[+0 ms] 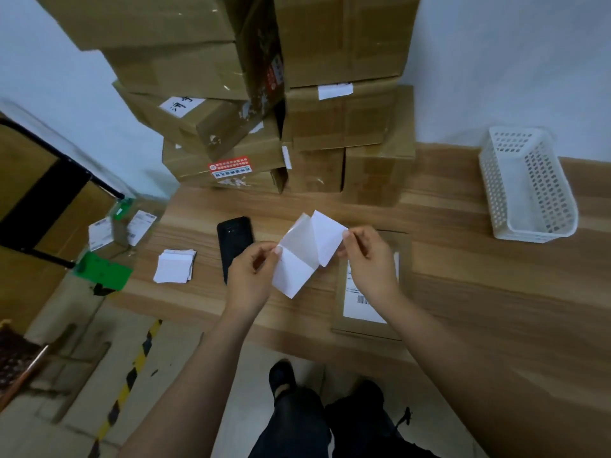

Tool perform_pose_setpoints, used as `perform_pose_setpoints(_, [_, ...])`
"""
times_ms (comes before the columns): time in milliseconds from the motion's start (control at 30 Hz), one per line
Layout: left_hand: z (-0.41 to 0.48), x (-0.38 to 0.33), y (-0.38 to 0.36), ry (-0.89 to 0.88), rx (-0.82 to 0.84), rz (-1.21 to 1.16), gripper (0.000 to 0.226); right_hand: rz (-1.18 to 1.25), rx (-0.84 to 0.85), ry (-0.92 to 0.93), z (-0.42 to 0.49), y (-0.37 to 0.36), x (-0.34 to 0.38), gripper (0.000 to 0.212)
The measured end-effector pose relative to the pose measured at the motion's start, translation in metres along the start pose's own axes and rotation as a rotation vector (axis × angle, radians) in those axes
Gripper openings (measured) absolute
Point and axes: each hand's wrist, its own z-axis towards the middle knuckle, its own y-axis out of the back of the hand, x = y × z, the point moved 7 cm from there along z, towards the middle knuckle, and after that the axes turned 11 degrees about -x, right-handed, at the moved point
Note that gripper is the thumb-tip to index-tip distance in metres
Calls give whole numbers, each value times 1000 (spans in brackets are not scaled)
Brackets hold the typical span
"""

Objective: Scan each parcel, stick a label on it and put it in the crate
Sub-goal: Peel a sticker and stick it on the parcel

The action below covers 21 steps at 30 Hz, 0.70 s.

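Above the wooden table [463, 292], my left hand [253, 274] pinches the backing sheet [292, 276] of a white label. My right hand [368, 256] pinches the white label [325, 238], which is partly peeled off and curls up from the sheet. A flat brown parcel [367, 325] with a printed shipping label lies on the table under my right forearm. The black handheld scanner [233, 241] lies flat just left of my left hand. A white perforated crate [525, 190] stands at the far right of the table.
A stack of blank labels [173, 266] lies left of the scanner. Several large cardboard boxes [264, 94] are piled at the back of the table. Small labelled parcels [109, 233] and a green item [104, 271] sit off the left edge beside a black-framed cart.
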Motion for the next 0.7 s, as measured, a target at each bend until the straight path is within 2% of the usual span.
perform_pose_setpoints(167, [25, 56, 83, 150, -210, 101, 12, -55, 29, 7, -4, -68, 1, 15])
perform_pose_setpoints(400, [62, 122, 169, 284, -365, 113, 18, -148, 115, -1, -14, -164, 4, 17])
perform_pose_setpoints(567, [90, 140, 188, 303, -348, 176, 15, -243, 154, -38, -19, -206, -3, 16])
perform_pose_setpoints(700, [106, 156, 194, 314, -324, 229, 30, -327, 166, -24, -21, -222, -5, 17])
